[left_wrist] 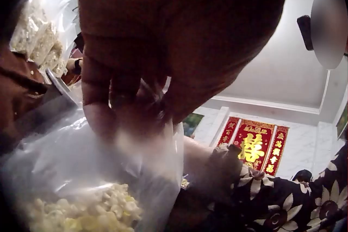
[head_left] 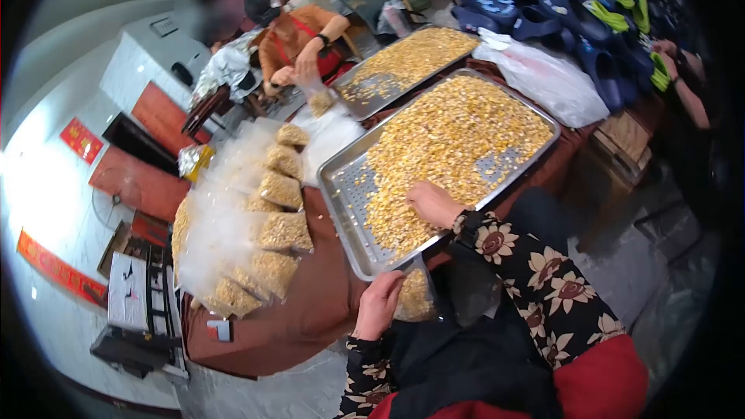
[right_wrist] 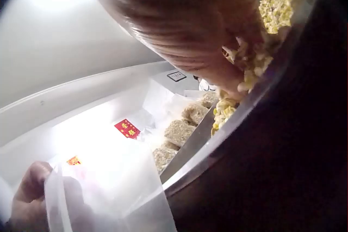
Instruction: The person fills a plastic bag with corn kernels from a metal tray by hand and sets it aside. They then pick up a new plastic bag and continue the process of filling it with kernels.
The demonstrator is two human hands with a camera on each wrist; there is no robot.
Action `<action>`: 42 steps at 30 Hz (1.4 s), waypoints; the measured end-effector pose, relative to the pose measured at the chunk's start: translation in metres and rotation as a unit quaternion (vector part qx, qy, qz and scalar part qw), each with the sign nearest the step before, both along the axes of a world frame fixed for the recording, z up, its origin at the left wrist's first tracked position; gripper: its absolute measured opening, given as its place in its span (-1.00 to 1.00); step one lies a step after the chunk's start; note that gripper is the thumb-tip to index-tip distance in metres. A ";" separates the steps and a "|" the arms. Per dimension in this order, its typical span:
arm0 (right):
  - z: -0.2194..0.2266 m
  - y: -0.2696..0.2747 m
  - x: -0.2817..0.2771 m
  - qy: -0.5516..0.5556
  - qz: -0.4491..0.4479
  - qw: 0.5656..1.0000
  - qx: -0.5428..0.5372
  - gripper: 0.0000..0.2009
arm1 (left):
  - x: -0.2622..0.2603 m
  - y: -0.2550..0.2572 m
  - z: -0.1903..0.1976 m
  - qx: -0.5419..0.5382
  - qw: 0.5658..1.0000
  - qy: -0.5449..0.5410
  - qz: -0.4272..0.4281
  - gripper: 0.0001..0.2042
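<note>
In the head view my left hand point(head_left: 378, 305) pinches the top edge of a clear plastic bag point(head_left: 417, 295) just below the tray's near edge. Yellow and whitish corn-like kernels point(left_wrist: 87, 213) fill the bottom of this bag in the left wrist view. My right hand point(head_left: 436, 204) reaches over the near rim of a metal tray point(head_left: 335, 178), its fingers in the heaped kernels point(head_left: 458, 136). Seen from the right wrist, the curled fingers point(right_wrist: 231, 79) gather some kernels against the palm. The bag's raised mouth point(right_wrist: 125, 188) stands beside the tray rim.
Several filled clear bags point(head_left: 281, 190) are piled on the brown-covered table point(head_left: 310, 295) at left. A second tray point(head_left: 365, 105) of kernels lies beyond, where another person point(head_left: 310, 39) handles a bag. Dark clogs point(head_left: 535, 8) and a white plastic bag point(head_left: 543, 81) are at the right; a phone point(head_left: 220, 330) lies front left.
</note>
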State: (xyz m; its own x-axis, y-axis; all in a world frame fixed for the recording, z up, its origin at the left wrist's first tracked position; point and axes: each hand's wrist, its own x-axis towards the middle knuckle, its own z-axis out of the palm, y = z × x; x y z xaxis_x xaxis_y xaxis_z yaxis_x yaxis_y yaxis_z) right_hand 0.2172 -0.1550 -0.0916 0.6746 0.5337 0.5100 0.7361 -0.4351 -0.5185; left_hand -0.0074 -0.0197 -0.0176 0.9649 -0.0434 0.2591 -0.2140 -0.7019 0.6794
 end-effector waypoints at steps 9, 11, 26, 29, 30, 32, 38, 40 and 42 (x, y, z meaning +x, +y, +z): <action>0.002 -0.007 0.021 0.157 0.006 0.980 0.120 -0.84 | -0.001 0.006 -0.013 -0.040 0.996 0.070 0.046 -0.86; 0.005 0.005 0.019 0.312 0.047 0.936 0.158 -0.83 | 0.000 0.006 -0.012 -0.020 0.998 0.048 0.024 -0.86; 0.050 0.023 -0.064 0.183 0.318 0.929 -0.055 -0.81 | 0.000 0.001 -0.007 -0.015 0.998 0.058 0.028 -0.83; 0.069 0.013 -0.070 0.173 0.377 0.900 -0.133 -0.81 | 0.000 -0.001 -0.004 -0.009 0.999 0.044 0.025 -0.83; 0.069 0.012 -0.070 0.181 0.395 0.890 -0.140 -0.80 | 0.000 -0.001 -0.003 0.001 0.999 0.032 0.021 -0.83; 0.066 0.013 -0.066 0.195 0.425 0.868 -0.167 -0.76 | -0.001 -0.001 -0.002 -0.006 0.999 0.037 0.028 -0.83; 0.053 0.014 -0.037 0.164 0.261 0.951 -0.004 -0.69 | 0.000 0.002 -0.008 -0.014 0.998 0.049 0.036 -0.85; 0.045 0.008 -0.032 0.100 0.176 0.979 0.005 -0.63 | 0.001 0.001 -0.009 -0.009 0.999 0.042 0.032 -0.85; 0.043 -0.002 -0.032 -0.017 0.067 0.990 -0.120 -0.48 | 0.000 -0.001 -0.006 -0.026 0.997 0.058 0.033 -0.85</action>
